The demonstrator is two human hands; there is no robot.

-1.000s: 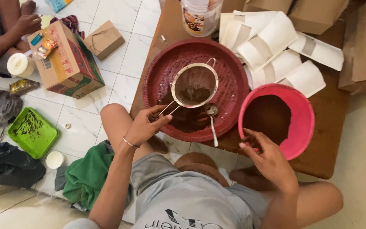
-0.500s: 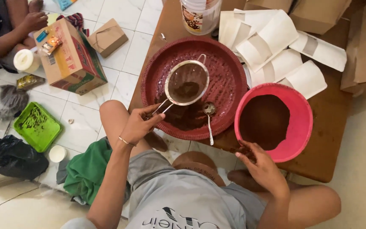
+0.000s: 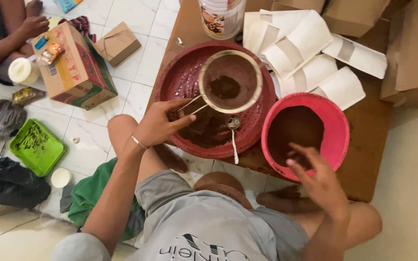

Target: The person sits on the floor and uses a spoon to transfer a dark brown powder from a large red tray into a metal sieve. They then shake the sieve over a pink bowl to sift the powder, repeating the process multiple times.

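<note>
The low brown table (image 3: 373, 145) carries everything, set on a white tiled floor (image 3: 136, 67) where another person sits at the far left beside a printed carton (image 3: 73, 72). On it lies the dark red woven tray (image 3: 180, 82), now closer to the camera than a moment ago. Next to it, the pink bowl (image 3: 337, 130) of brown powder. The round sieve (image 3: 231, 82) has shifted up over the tray's far side, a clump of powder inside, so sifting goes on. The left hand (image 3: 158, 123) grips its wire handle. The right hand (image 3: 318, 176) has lifted to the bowl's near rim, fingers spread, holding nothing. A spoon (image 3: 233, 135) rests in the tray.
</note>
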